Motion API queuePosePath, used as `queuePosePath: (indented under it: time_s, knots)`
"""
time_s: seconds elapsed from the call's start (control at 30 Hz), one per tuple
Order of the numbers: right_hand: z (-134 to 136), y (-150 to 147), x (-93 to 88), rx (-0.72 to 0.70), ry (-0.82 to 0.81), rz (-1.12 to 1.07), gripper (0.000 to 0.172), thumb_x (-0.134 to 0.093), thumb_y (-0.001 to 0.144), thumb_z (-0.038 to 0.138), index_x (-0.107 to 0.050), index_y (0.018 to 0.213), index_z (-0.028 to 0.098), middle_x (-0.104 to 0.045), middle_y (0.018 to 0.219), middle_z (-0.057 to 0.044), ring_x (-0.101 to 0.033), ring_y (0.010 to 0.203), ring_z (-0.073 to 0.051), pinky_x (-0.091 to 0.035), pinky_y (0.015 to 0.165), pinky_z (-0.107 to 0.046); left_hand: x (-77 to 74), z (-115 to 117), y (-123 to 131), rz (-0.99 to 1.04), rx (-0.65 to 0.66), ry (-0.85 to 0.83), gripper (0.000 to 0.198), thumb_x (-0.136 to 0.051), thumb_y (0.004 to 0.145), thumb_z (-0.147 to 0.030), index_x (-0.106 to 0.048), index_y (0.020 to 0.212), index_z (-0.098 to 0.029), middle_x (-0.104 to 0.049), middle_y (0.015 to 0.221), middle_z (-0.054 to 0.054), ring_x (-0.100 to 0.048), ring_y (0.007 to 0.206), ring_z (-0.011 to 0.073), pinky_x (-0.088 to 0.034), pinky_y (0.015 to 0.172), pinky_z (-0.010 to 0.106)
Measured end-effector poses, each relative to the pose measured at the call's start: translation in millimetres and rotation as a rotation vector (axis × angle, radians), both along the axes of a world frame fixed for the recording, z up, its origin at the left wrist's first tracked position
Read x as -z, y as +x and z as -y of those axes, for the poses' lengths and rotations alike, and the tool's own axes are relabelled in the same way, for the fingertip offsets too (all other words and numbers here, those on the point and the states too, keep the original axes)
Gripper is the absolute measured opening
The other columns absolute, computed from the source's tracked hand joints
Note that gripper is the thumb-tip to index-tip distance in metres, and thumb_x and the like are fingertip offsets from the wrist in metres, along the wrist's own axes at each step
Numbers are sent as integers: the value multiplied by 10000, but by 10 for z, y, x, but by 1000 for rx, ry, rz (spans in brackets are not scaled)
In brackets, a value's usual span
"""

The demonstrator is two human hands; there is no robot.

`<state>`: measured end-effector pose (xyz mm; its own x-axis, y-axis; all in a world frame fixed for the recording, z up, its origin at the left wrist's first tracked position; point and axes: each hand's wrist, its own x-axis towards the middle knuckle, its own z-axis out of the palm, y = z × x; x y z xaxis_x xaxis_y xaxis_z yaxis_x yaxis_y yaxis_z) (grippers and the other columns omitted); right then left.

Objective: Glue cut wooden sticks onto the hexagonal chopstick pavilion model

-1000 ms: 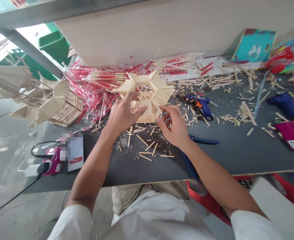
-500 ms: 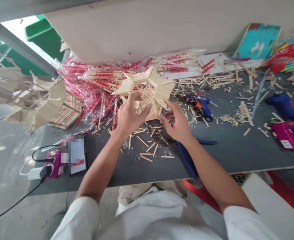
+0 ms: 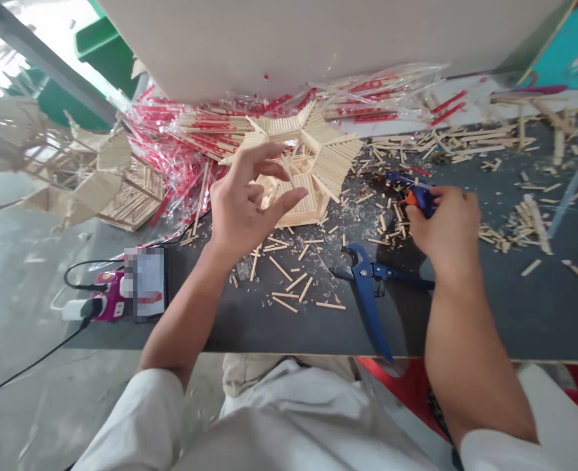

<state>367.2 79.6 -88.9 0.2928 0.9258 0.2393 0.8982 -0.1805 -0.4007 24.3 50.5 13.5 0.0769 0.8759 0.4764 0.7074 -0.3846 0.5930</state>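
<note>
A star-shaped model of thin wooden sticks (image 3: 338, 160) stands on the dark table, its flared, slatted panels around an open middle. My left hand (image 3: 244, 203) is in front of its near left side, thumb and fingers curved apart. Whether its fingertips touch the model I cannot tell. Over to the right, my right hand (image 3: 448, 226) grips a blue glue gun (image 3: 421, 195) with an orange trigger, low at the table. The hand covers part of the gun. Between my forearms lies a blue-handled cutter (image 3: 366, 278), its handles spread.
Short stick offcuts (image 3: 296, 281) litter the table. Red-and-clear plastic packs of sticks (image 3: 190, 134) are heaped behind. Another stick model (image 3: 107, 176) stands left, near a phone (image 3: 151, 284) and a purple power strip (image 3: 109, 297). A board (image 3: 318, 46) rises at the back.
My right hand has moved right from the model to the glue gun and closed on it. The cutter is now uncovered. My left hand stays by the model; the view has shifted right.
</note>
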Motion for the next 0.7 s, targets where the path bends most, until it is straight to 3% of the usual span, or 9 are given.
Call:
queuePosePath:
  time_s: [0.13, 0.23, 0.37, 0.5, 0.63, 0.7]
  knots:
    - [-13, -42, -30, 52, -155, -59, 552, -655, 866, 169, -528, 1394, 67, -638, 1314, -295, -625, 1271, -413, -460, 1128, -546, -122, -77, -50, 47, -56, 14, 576, -737, 928, -583, -540, 1411, -339, -704, 1230, 47, -686, 993, 182, -402, 579, 306]
    - [0, -90, -89, 135, -186, -155, 574, -631, 865, 137, -478, 1417, 99, -651, 1314, -301, -665, 1241, -436, -497, 1074, -542, -194, -266, -214, 94, -84, 46, 593, -735, 944, -597, -543, 1370, -233, -686, 1218, 45, -650, 1025, 155, -424, 641, 288]
    - [23, -56, -146, 189, -80, -216, 496, -723, 767, 218, -580, 1240, 163, -731, 1156, -214, -714, 1091, -401, -542, 985, -526, -183, -473, -351, 83, -95, 43, 592, -750, 952, -576, -519, 1339, -194, -670, 1192, 31, -624, 1014, 127, -423, 659, 275]
    - [56, -86, -210, 71, 12, -325, 272, -724, 716, 348, -631, 944, 232, -726, 859, -94, -710, 828, -335, -563, 850, -535, -161, -496, -297, 50, 19, -80, 582, -755, 942, -547, -524, 1359, -213, -699, 1180, 18, -617, 1084, 145, -429, 712, 291]
    - [62, -269, -171, -27, 140, -721, 362, -725, 730, 323, -484, 998, 294, -646, 805, 0, -630, 563, -231, -541, 609, -434, -205, -482, -222, 53, 65, -142, 539, -745, 931, -528, -569, 1335, -218, -738, 1165, 19, -646, 1053, 171, -480, 786, 306]
    - [53, -354, -98, -53, 131, -830, 391, -737, 753, 346, -442, 1007, 312, -599, 795, 31, -576, 496, -202, -488, 514, -395, -230, -481, -216, 56, 92, -148, 505, -767, 914, -504, -603, 1306, -231, -751, 1127, 17, -673, 1010, 173, -517, 778, 307]
